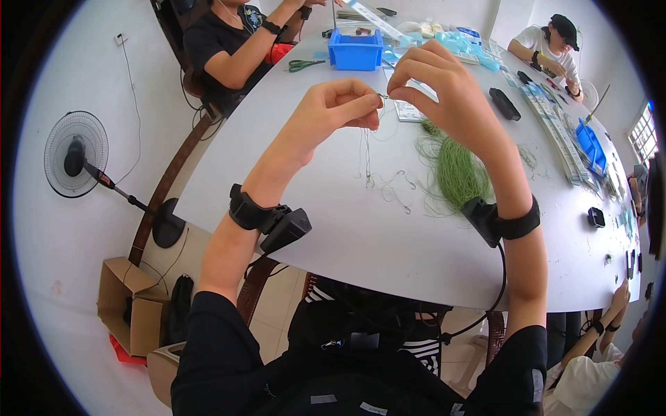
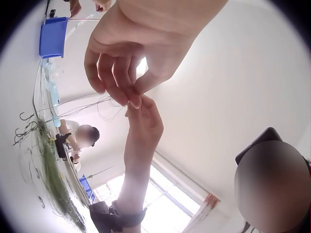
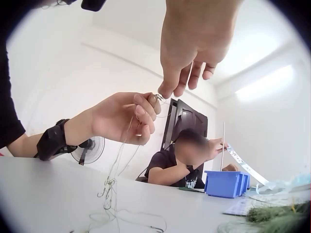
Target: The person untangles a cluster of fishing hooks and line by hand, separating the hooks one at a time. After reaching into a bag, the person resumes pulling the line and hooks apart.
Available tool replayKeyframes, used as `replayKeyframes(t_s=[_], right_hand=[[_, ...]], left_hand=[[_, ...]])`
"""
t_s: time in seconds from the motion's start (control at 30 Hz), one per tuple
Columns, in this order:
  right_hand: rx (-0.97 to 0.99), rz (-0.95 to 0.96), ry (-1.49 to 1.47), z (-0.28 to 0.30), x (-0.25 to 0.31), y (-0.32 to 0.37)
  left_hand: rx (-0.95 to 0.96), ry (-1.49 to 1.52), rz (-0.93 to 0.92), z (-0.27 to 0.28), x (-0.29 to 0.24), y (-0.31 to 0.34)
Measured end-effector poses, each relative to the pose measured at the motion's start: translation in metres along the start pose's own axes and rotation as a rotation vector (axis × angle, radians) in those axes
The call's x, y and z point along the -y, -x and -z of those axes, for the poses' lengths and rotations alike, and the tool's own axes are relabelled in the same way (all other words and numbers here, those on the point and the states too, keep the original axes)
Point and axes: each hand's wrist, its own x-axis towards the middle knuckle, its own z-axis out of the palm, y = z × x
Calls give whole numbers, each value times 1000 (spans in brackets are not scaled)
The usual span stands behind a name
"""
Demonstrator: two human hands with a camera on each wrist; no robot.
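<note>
In the head view my left hand (image 1: pixel 340 105) is raised over the table, its thumb and fingers pinching a small metal swivel (image 3: pixel 159 97). My right hand (image 1: pixel 440 87) meets it from the other side, with fingertips gripping the swivel's far end. Thin fishing line (image 3: pixel 118 160) hangs from the left hand in loose strands. Several fish hooks (image 3: pixel 107 200) dangle low on these strands, close over the tabletop in the right wrist view. More hooks (image 1: pixel 407 208) lie on the white table (image 1: pixel 333 222) below the hands. A bundle of green line (image 1: pixel 461 173) spreads beside the right forearm.
A blue bin (image 1: pixel 355 52) and green-handled scissors (image 1: pixel 305 65) are at the far side. Printed cards, long strips (image 1: pixel 551 132) and a black tray (image 1: pixel 504 104) lie to the right. Other people sit around the table. A fan (image 1: pixel 76 156) stands at left.
</note>
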Motion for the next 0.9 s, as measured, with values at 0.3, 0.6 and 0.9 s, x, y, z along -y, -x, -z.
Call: replayKeyframes(t_s=[0.3, 0.6, 0.9], right_hand=[[-6, 37, -41, -4, 5, 0], [-12, -93, -255, -8, 4, -1], [18, -330, -517, -25, -2, 4]], left_hand=[[-11, 9, -6, 3, 1, 0], [-64, 1, 11, 3, 3, -2], [-68, -11, 12, 3, 2, -1]])
